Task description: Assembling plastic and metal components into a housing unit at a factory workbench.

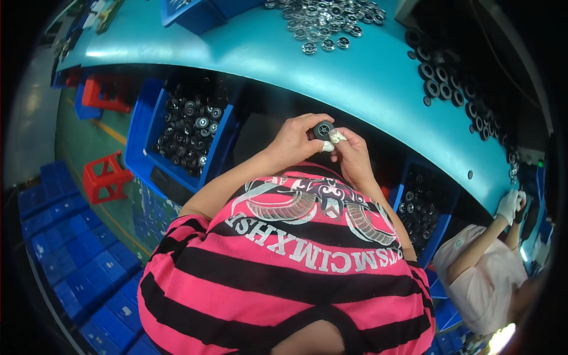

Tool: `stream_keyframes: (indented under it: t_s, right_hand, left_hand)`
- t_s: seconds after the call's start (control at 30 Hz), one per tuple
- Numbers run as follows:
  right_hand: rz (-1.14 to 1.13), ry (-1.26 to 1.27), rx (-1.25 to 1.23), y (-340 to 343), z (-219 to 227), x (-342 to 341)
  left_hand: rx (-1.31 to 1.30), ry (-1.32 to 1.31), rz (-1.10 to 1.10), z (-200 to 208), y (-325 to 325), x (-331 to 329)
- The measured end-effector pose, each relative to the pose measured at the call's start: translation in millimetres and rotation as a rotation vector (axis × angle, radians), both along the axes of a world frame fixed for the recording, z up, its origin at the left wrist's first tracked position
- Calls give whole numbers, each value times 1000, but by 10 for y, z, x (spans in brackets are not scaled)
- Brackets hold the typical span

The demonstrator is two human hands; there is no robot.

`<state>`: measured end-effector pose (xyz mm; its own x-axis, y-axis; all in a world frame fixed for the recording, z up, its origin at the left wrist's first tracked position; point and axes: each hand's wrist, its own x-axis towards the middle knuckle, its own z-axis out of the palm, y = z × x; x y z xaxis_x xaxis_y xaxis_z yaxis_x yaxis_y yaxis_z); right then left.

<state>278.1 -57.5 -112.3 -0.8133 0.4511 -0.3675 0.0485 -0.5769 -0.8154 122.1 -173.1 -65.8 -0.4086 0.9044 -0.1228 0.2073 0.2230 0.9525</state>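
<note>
Black, round, plastic-looking spoked wheel (pixel 323 130); left hand (pixel 291 139) grasping its left side. Right hand (pixel 352 155) equally near, at wheel's right; closure unclear.

On the bench (pixel 254 52), the upper picture edge cuts off the blue bin (pixel 207 21) and the pile of clear hubs (pixel 328 25). At the bench's near side, the left grip (pixel 293 141) and right grip (pixel 353 154) cover part of the small black wheel (pixel 323 129). At the bench's right end, the work at the co-worker's gloved hand (pixel 507 207) is too small to identify.
</note>
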Motion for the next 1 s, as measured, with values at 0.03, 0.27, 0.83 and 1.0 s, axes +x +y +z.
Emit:
stream_keyframes:
  t_s: [0.03, 0.27, 0.83, 1.0]
  right_hand:
    - [16, -1, 19, 24, 11, 18]
    - [-1, 104, -150, -82, 71, -41]
    - [-75, -74, -32, 47, 207, 184]
    - [-85, -176, 106, 54, 246, 220]
  left_hand:
    - [2, -31, 19, 1, -5, 35]
    - [12, 51, 40, 11, -37, 54]
    - [108, 54, -104, -114, 236, 70]
    - [71, 42, -143, -86, 258, -15]
